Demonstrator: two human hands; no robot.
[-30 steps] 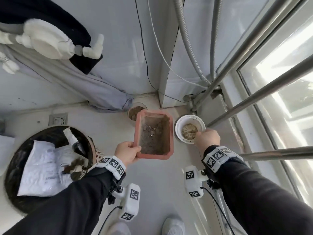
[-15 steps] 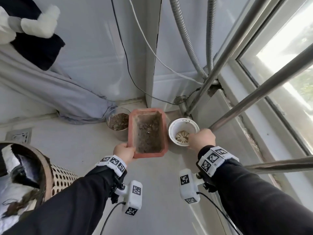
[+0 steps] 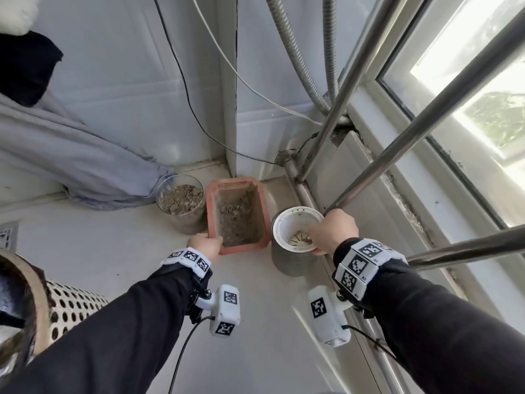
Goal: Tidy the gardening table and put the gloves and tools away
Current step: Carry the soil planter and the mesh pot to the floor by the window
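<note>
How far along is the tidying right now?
Done: the clear soil cup stands in the corner. In hand: left hand grips the terracotta planter; right hand holds the white pot, beside it. Left: gloves and tools are not in view.

Single head-worn wide-angle view, looking steeply down, close over floor corner (image 3: 119,251) beside window (image 3: 468,81)

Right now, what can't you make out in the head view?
- Right hand fingertips: curled over the white pot rim, so the grip is unclear.
- Left hand fingers: behind the terracotta planter wall.
- Whether either pot rests on the floor: undersides hidden.
- Perforated basket: cut off by the left edge, contents blurred.
- Glass jar base: partly behind the planter.
</note>
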